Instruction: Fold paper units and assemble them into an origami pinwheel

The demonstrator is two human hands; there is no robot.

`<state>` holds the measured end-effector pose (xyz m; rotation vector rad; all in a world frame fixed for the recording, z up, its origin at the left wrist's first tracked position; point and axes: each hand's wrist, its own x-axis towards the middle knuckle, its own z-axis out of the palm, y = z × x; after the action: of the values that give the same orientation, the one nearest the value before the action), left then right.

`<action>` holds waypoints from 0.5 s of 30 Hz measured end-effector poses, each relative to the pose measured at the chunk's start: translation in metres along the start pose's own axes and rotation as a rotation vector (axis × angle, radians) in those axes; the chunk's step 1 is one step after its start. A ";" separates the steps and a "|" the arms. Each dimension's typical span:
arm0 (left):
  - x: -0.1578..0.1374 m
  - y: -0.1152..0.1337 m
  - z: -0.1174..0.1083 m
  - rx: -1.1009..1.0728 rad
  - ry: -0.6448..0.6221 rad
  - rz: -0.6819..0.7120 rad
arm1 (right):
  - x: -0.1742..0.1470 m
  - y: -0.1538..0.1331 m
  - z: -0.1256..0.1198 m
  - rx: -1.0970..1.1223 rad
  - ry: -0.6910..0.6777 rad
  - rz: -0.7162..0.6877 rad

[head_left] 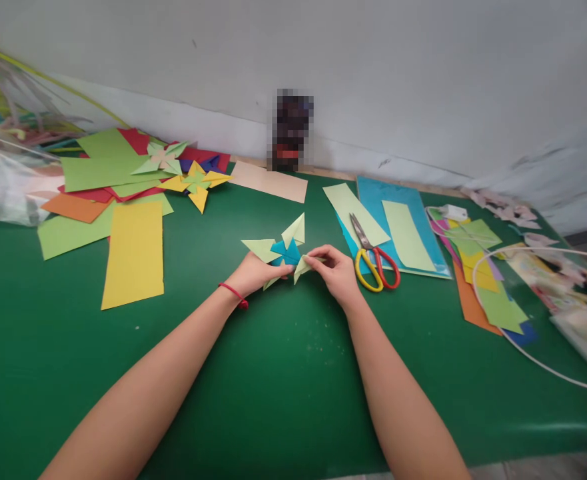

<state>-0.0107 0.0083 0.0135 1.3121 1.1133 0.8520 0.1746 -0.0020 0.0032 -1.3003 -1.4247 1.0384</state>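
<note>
A folded paper star [286,252], pale green at its points and blue in the middle, is held just over the green table. My left hand [259,275] grips it from the left, thumb on the near side of the blue centre. My right hand [334,270] pinches the pale green point on the right between thumb and fingertips. That point is partly covered by the fingers, and so is the lower left one. Scissors [373,257] with one yellow and one red handle lie just right of my right hand, blades over a pale green strip [356,213].
Left, a yellow sheet [134,253] lies before coloured papers and finished stars [196,183]. A beige strip [270,181] lies at the back by a blurred dark object [290,130]. Right are a blue sheet [398,193], paper scraps [483,267] and a white cable [523,357].
</note>
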 end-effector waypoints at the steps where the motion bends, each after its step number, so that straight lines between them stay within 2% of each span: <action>1: 0.000 -0.001 0.000 0.005 0.013 -0.006 | 0.000 0.001 0.000 0.004 0.000 0.001; 7: 0.000 -0.003 0.001 -0.009 0.040 -0.019 | 0.000 -0.001 -0.001 0.002 -0.052 -0.031; 13: 0.002 -0.005 -0.002 0.013 -0.024 0.010 | -0.004 -0.014 -0.007 -0.237 -0.180 -0.294; 15: 0.002 -0.005 -0.002 0.028 -0.038 0.011 | -0.005 -0.016 -0.008 -0.301 -0.199 -0.338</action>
<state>-0.0130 0.0101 0.0086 1.3534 1.0920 0.8188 0.1791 -0.0084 0.0198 -1.1289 -1.9334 0.7608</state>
